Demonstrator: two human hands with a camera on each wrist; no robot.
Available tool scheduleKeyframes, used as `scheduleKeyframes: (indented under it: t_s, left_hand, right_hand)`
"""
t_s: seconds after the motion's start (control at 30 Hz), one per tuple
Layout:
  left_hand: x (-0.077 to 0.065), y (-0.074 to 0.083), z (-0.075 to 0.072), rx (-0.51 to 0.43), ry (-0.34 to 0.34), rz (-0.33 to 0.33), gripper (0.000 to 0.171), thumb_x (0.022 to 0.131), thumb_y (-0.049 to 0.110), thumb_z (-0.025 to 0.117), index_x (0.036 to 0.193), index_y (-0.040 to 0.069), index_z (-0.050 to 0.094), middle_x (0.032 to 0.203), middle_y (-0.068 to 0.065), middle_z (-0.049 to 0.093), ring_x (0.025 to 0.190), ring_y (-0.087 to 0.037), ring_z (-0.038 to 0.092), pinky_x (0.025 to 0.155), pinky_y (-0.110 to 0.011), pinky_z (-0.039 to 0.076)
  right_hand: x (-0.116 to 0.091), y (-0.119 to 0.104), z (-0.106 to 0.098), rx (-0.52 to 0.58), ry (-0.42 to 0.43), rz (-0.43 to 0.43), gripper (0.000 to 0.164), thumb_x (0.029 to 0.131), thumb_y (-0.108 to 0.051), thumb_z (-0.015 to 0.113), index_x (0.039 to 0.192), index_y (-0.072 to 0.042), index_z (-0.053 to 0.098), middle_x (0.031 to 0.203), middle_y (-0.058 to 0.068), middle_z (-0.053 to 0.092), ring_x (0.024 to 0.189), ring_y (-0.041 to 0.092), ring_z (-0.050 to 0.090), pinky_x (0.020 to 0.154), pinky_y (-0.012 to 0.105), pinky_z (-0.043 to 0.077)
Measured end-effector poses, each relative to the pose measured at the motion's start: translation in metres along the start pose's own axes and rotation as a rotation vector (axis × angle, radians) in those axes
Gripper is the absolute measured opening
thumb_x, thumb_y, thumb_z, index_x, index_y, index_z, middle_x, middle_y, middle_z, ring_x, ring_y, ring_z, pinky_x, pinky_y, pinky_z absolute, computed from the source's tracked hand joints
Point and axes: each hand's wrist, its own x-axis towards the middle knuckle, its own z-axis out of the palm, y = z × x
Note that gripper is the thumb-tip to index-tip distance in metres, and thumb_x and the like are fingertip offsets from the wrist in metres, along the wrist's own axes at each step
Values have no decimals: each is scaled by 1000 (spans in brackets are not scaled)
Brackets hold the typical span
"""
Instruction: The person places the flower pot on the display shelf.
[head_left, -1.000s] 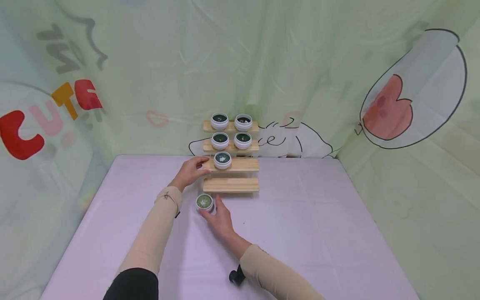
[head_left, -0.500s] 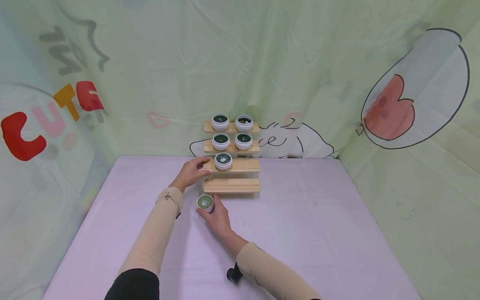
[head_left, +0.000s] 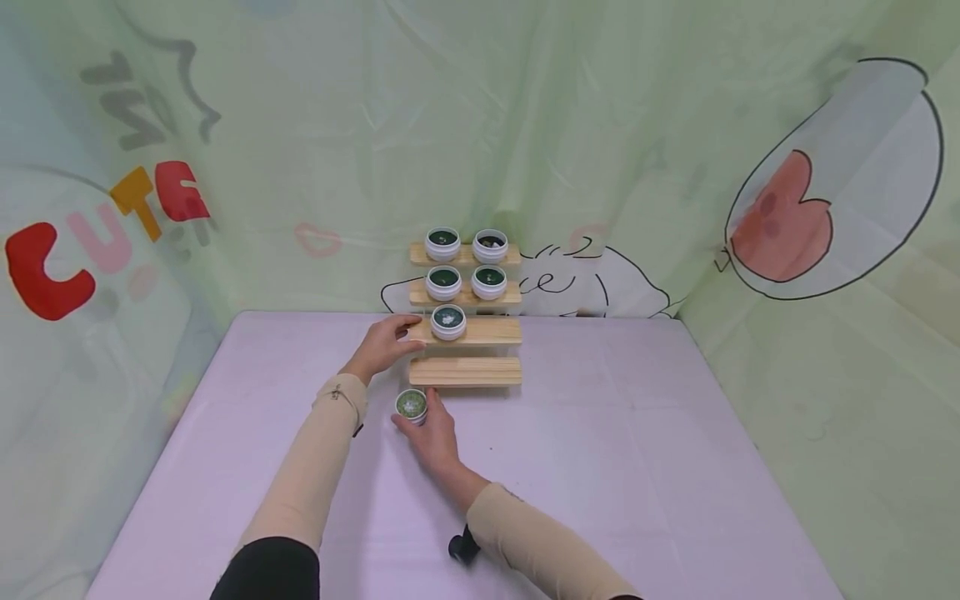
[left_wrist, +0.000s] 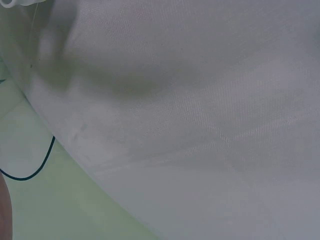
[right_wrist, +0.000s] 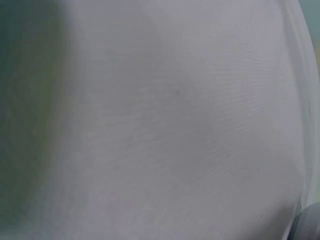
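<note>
A stepped display rack with wooden shelves (head_left: 465,372) stands at the back of the table in the head view. My left hand (head_left: 381,345) grips the left end of its third shelf from the top, thumb below and fingers above. A small white round jar with a dark green top (head_left: 448,322) sits on that shelf, just right of the fingers. Before the lowest shelf, my right hand (head_left: 435,435) holds a similar jar with a lighter green top (head_left: 411,406) between thumb and fingers. The wrist views show mostly cloth, and neither grip is visible there.
Several more white jars (head_left: 443,283) stand in pairs on the upper two shelves. A pale lilac cloth (head_left: 615,467) covers the table. A printed green curtain (head_left: 337,150) hangs behind and at the sides. A small black object (head_left: 463,547) is by the right sleeve.
My right forearm has shifted slightly left, and the thumb sits a little further round the jar's front. My left hand keeps its place on the shelf. The head view has drifted slightly.
</note>
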Motion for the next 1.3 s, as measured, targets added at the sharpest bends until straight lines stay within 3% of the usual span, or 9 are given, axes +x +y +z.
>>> scheduleKeyframes:
  t_s: [0.5,0.73,0.83,1.1,1.3]
  left_hand:
    - [2,-7,1,6,11,29,58,85,18,78,134,-4,55,136,-19,56,125,-30,54,108,-32,46]
    - [-2,3,-2,-1,-4,19,59,86,17,77,135,-5,54,137,-20,54,127,-32,52,109,-34,46]
    - [-4,6,-3,-3,-6,15,59,86,17,77,135,-6,53,138,-21,54,127,-32,52,109,-34,45]
    - [-4,4,-2,1,1,10,59,85,18,77,135,-5,54,137,-19,55,126,-31,53,109,-33,46]
    - [-3,3,-2,7,-8,1,60,86,19,77,136,-4,54,138,-19,54,127,-31,53,109,-33,45]
  right_hand:
    - [-5,0,-7,26,-33,31,71,86,-24,76,142,5,44,140,24,51,127,35,51,108,45,45]
    - [-18,0,-24,92,-51,-2,75,86,-18,75,143,12,38,139,31,47,128,41,49,108,51,43]
    - [-22,5,-31,65,-65,5,76,87,-20,74,145,11,36,142,30,44,131,40,46,111,49,41]
    - [-28,10,-54,78,-63,-14,75,88,-18,73,145,11,34,146,29,40,135,39,41,114,50,36]
    - [-22,8,-68,65,-16,-96,69,87,-14,74,141,13,40,142,29,45,130,40,46,109,49,42]
